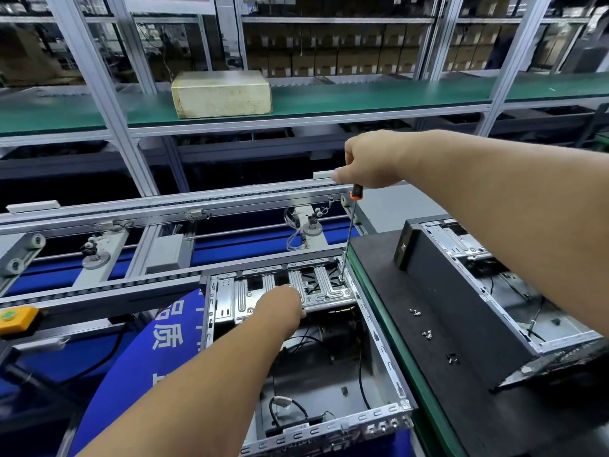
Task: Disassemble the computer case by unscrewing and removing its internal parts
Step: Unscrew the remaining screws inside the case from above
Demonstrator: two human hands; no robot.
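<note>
Conveyor rails and shelving back the open computer case. Right hand grips a screwdriver — tip on the drive bracket, which the left hand steadies (fingers hidden). Loose screws lie beside it — bracket and cables remain, I judge.

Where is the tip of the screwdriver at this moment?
In the head view, the screwdriver tip sits at the far right corner of the metal bracket inside the open computer case, beside the green-edged bench.
</note>
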